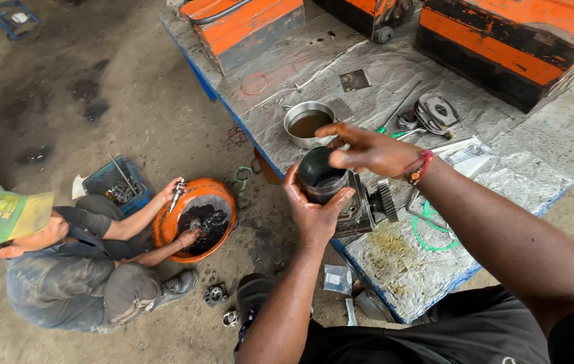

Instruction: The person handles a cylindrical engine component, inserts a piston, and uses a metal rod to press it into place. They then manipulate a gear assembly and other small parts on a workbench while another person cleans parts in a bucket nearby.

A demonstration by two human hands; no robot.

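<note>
My left hand (314, 209) cups a dark metal cylinder (320, 176), an open-topped sleeve, from below at the near edge of the workbench. My right hand (368, 149) pinches the cylinder's upper rim with thumb and fingers; a red thread band circles that wrist. The cylinder sits against a greasy metal housing with a toothed gear (386, 200) on its right side. A small steel pot of brown liquid (308, 123) stands just behind the hands.
The workbench (536, 155), covered in grey sheet, holds orange-black metal boxes (502, 47), a metal part (437, 111), rods and green rings. On the floor at left another person squats, both hands in an orange basin (196, 219) of dark liquid; a blue crate (117, 183) stands beside it.
</note>
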